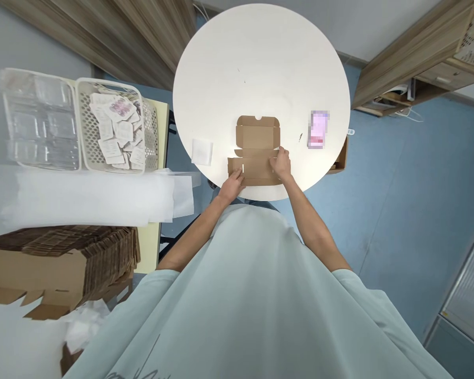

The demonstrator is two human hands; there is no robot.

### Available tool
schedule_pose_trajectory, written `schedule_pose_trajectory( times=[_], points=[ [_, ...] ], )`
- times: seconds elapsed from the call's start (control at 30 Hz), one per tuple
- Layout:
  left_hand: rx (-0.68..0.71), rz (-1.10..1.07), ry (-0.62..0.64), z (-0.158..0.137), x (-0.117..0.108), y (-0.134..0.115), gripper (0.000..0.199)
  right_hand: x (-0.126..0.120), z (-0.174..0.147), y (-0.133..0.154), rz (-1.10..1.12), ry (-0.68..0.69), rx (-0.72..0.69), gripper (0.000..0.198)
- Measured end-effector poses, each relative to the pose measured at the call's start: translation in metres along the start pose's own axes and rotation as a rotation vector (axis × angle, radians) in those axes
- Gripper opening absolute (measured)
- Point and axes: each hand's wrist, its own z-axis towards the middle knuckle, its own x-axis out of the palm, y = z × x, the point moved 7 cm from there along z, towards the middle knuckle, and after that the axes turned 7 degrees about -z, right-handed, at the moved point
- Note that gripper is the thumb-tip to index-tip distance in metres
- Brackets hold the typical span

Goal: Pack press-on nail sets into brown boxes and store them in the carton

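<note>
A brown cardboard box [258, 137] lies partly unfolded near the front edge of the white round table, its notched lid panel spread flat away from me. At its near left corner, my left hand [232, 184] has its fingers closed on the side flap, beside a small white slot. On the opposite side my right hand [282, 163] grips the right edge, fingers bent over the cardboard. The undersides of both hands are hidden. Left of the box rests a folded white foam sheet [202, 152].
A pixelated pink-purple item [318, 129] lies on the right of the table [260, 58]. The yellow side table [152, 247] at left carries clear plastic containers [41, 123], a perforated basket [89, 126] of small packets, white foam sheets [90, 197] and stacked flat cardboard [110, 258].
</note>
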Motion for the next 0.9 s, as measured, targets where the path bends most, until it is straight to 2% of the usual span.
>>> schedule_pose_trajectory(
  times=[0.2,0.4,0.53,0.73,0.8,0.9],
  points=[
    [0.003,-0.02,-0.034,-0.006,-0.008,-0.007,0.039,0.002,-0.003,0.023,-0.067,-0.045,-0.131,0.045],
    [-0.04,-0.055,-0.049,-0.009,-0.014,-0.007,0.038,0.012,0.011,0.027,0.078,0.061,-0.209,0.043],
    [-0.048,-0.07,-0.075,-0.01,-0.019,-0.002,0.038,0.015,0.004,0.022,0.102,0.125,-0.241,0.068],
    [-0.137,-0.104,-0.19,-0.013,-0.027,0.005,0.039,0.03,-0.04,0.003,-0.088,0.25,-0.31,0.135],
    [-0.157,-0.133,-0.241,-0.013,-0.028,0.005,0.036,0.036,-0.052,-0.003,-0.139,0.272,-0.332,0.145],
    [-0.24,-0.174,-0.328,-0.013,-0.029,0.006,0.037,0.041,-0.061,-0.006,-0.175,0.279,-0.334,0.145]
  ],
)
